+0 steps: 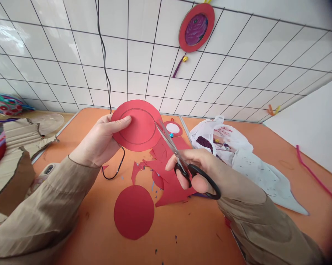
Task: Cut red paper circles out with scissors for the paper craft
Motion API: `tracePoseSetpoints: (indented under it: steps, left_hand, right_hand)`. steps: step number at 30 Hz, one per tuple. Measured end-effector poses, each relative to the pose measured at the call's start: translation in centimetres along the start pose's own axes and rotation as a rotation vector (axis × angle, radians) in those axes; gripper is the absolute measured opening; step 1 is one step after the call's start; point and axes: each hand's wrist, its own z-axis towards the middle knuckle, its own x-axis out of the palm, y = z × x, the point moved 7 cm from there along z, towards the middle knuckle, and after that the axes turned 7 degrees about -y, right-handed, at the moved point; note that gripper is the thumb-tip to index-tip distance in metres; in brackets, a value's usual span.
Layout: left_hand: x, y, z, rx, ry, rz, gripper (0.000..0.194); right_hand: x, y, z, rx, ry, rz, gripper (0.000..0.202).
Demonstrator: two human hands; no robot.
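Observation:
My left hand point(106, 138) pinches the left edge of a red paper disc point(139, 129), thumb on top and fingers underneath. A drawn circle runs inside the disc's rim. In my right hand point(199, 167) is a pair of black-handled scissors point(176, 151), fingers through the loops. Its blades point up and left and reach the disc's right edge near the drawn line; whether they are cutting into the paper I cannot tell. Below, a darker red paper circle point(134, 212) lies flat on the orange table point(99, 228). Red paper scraps point(168, 184) lie beneath the scissors.
Behind the scissors lies a small red ring with a white centre point(173, 128). A white plastic bag point(223, 136) is at right, torn cardboard point(13, 176) and a phone point(45, 173) at left. A black cable point(105, 66) hangs down the tiled wall beside a round red ornament point(196, 27).

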Motion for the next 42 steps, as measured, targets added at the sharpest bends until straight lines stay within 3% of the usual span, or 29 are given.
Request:
tracePoseSetpoints:
  steps: [4,10,17,22,27,42]
  left_hand:
    - [-0.1,0.0,0.0,0.004,0.01,0.027,0.008]
    - [-0.2,0.0,0.2,0.006,0.027,0.06,0.01]
    - [-0.5,-0.2,0.4,0.056,0.025,0.109,0.008]
    - [-0.1,-0.8,0.2,0.086,0.05,0.133,0.006]
    - [0.3,-1.4,0.0,0.114,0.061,0.168,0.007]
    - [-0.4,-0.6,0.4,0.069,-0.016,0.324,0.018]
  right_hand:
    - [0.1,-0.1,-0.2,0.02,0.021,0.01,0.075]
    - [0.2,-0.3,-0.3,0.061,-0.014,0.021,0.072]
    - [0.3,0.1,-0.1,-0.02,0.072,0.014,0.068]
    - [0.1,-0.2,-0.4,0.024,-0.008,0.003,0.072]
    - [0.4,-0.5,-0.5,0.02,0.012,0.017,0.074]
    - [0.4,-0.9,-0.1,-0.014,0.073,0.042,0.07]
